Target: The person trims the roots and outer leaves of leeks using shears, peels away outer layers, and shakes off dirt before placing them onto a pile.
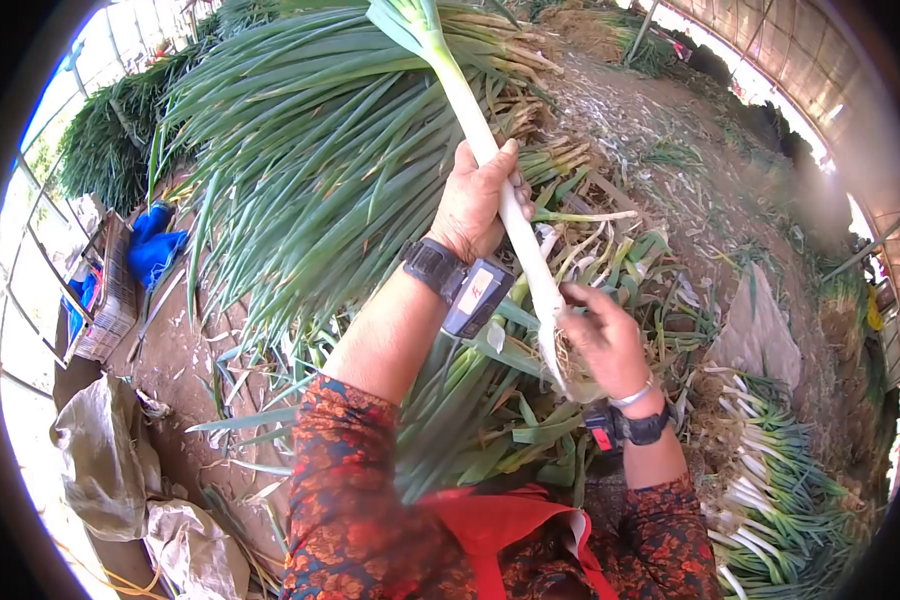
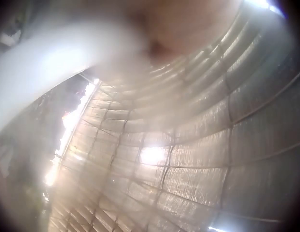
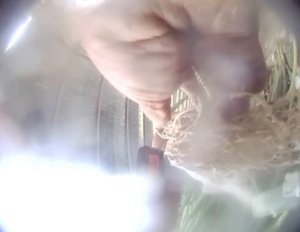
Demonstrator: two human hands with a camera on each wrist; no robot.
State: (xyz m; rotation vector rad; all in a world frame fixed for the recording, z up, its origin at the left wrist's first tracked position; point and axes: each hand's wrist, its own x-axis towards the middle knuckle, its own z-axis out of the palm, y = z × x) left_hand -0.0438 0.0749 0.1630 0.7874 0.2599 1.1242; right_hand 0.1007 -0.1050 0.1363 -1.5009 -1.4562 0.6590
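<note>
My left hand grips a long green onion partway up its white shank, the thumb lying along it. The stalk slants across the head view, with green leaves at the top and roots at the lower end. My right hand is at that root end, its fingers curled against the base. A pale strip of outer skin hangs beside the roots. In the right wrist view the curled fingers stand close around the stringy roots. The left wrist view shows the white shank, blurred.
A large heap of green onions lies ahead, leaves to the left. Trimmed leaves litter the ground. White-stemmed onions lie in a row at right. Sacks and a blue cloth are at left.
</note>
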